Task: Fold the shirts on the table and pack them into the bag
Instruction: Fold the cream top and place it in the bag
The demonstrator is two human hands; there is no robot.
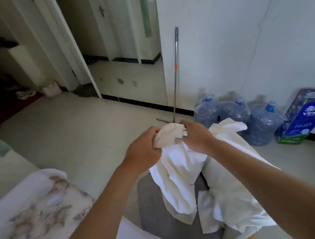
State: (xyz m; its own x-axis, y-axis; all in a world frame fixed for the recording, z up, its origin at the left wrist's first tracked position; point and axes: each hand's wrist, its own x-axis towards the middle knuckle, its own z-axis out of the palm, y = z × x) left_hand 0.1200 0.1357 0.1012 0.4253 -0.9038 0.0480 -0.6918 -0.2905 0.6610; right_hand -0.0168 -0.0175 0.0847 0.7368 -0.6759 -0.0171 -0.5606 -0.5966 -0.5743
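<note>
A white shirt hangs in the air in front of me, bunched at its top. My left hand grips the bunched top edge from the left. My right hand grips it from the right, close beside the left. More white cloth drapes under my right forearm and down over a grey surface below. A marble-patterned table lies at the lower left. No bag is clearly in view.
Three blue water jugs and a blue Vinda tissue pack stand on the floor by the right wall. A mop handle leans against the wall beside a tall mirror. A dark doorway opens at the far left.
</note>
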